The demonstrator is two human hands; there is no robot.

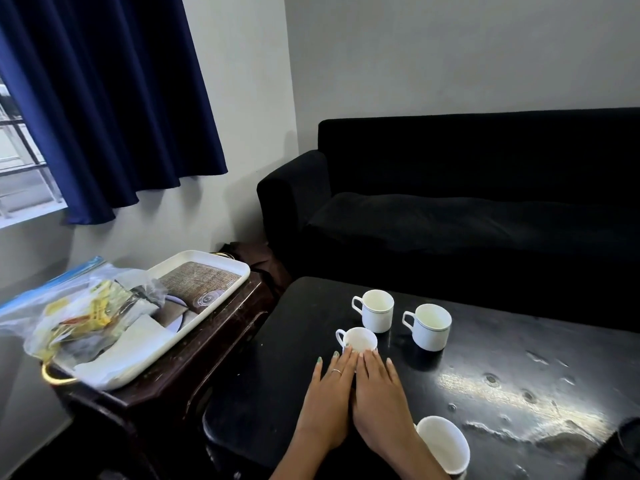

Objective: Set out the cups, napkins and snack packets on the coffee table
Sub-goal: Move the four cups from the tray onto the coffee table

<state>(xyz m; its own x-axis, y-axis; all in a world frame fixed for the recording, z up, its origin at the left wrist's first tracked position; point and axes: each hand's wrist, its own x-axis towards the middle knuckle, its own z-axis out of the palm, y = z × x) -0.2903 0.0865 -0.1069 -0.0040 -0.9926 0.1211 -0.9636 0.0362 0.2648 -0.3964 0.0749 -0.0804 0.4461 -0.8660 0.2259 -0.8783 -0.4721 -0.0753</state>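
Glossy black coffee table [485,393] bears four round white cups [375,310].

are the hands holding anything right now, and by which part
Nothing is gripped. The left hand and right hand lie flat with straight fingers, fingertips touching the near side of a white cup.

No text is legible — packets [86,313] too blurred.

The nearest cup [445,445] is cut off by the bottom edge. The packets inside the crumpled plastic bag [79,306] are blurred, and their print cannot be read.
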